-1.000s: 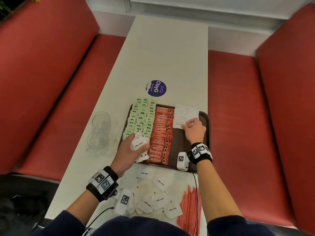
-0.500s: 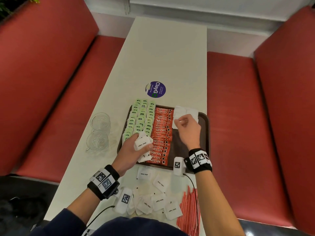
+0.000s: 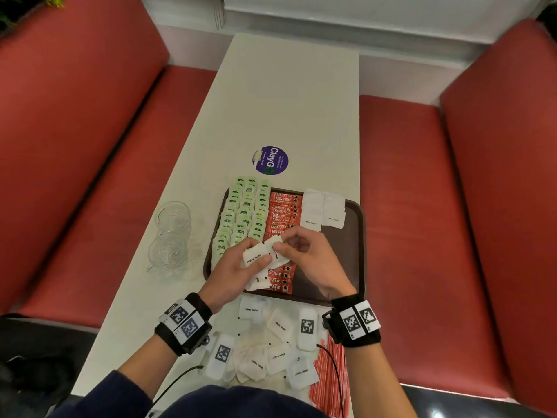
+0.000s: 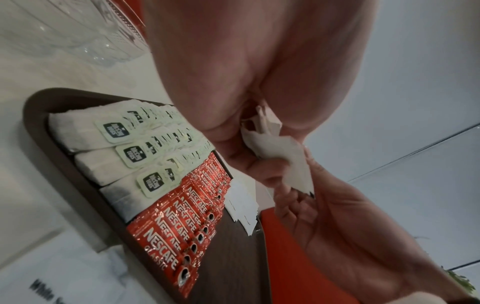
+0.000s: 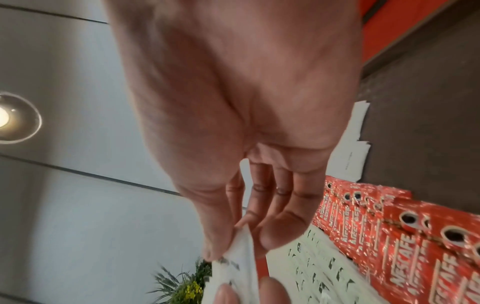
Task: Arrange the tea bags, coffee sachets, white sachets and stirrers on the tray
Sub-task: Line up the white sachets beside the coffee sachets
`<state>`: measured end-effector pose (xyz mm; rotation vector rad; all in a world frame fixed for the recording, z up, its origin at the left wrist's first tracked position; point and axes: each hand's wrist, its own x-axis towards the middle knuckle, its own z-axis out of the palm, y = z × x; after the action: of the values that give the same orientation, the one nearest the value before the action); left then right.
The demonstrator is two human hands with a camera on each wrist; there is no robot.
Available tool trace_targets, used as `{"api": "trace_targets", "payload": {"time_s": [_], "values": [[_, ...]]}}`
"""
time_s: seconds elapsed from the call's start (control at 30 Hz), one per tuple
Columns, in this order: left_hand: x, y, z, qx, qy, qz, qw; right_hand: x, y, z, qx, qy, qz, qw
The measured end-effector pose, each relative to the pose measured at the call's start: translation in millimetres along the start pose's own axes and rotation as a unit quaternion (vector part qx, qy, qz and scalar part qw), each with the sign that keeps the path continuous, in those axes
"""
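A long white table [image 3: 289,95] carries a brown tray [image 3: 357,233]. On the tray, green tea bags [image 3: 244,212] fill the left side, red coffee sachets [image 3: 284,212] run down the middle, and two short stacks of sugar packets [image 3: 322,209] sit at the far right. Above the tray's near half, the left hand [image 3: 232,273] grips a small bunch of white sachets [image 3: 259,257], fingers curled round them. The right hand [image 3: 313,260] pinches the top sachet of that bunch between thumb and fingertips. Loose sachets [image 3: 271,354] and red stirrers [image 3: 328,375] lie on the table just in front of the tray.
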<state>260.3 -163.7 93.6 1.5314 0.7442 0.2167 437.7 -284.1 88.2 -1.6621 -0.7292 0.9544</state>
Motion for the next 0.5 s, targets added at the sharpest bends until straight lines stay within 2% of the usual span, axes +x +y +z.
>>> {"api": "trace_targets", "payload": {"time_s": [0.13, 0.23, 0.5], "values": [[0.8, -1.0, 0.6, -0.057, 0.028, -0.016, 0.998, -8.0, 3.2, -1.2, 0.073, 0.055, 0.014, 0.996], [0.6, -0.4, 3.5, -0.07, 0.023, -0.025, 0.997, -9.7, 3.6, -0.9, 0.075, 0.085, 0.014, 0.993], [10.9, 0.2, 3.4, -0.023, 0.081, -0.007, 0.996, -18.7, -4.0, -6.4, 0.028, 0.069, 0.051, 0.996]]}}
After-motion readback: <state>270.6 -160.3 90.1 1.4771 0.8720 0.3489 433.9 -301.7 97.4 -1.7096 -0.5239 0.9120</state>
